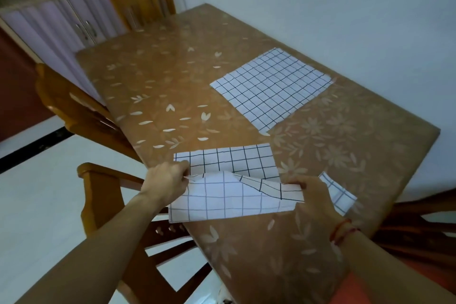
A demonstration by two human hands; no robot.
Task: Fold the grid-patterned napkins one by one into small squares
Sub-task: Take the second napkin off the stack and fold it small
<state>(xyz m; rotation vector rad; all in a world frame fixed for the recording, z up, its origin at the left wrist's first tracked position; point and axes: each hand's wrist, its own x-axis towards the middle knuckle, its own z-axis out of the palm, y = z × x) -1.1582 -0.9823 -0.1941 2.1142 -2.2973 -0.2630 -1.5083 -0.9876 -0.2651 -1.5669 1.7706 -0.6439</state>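
Note:
A white napkin with a black grid (229, 190) lies near the table's front left edge, partly doubled over, its near flap raised off the table. My left hand (167, 179) pinches the flap's left corner. My right hand (312, 194) pinches the flap at its right end, and a bit of napkin shows beyond that hand. A second grid napkin (271, 87) lies flat and unfolded farther back on the right.
The table (153, 76) has a brown floral cover and stands against a white wall on the right. Wooden chairs (103, 195) stand at its left side and one at the far end (140, 0). A cabinet (61, 22) is at the back left.

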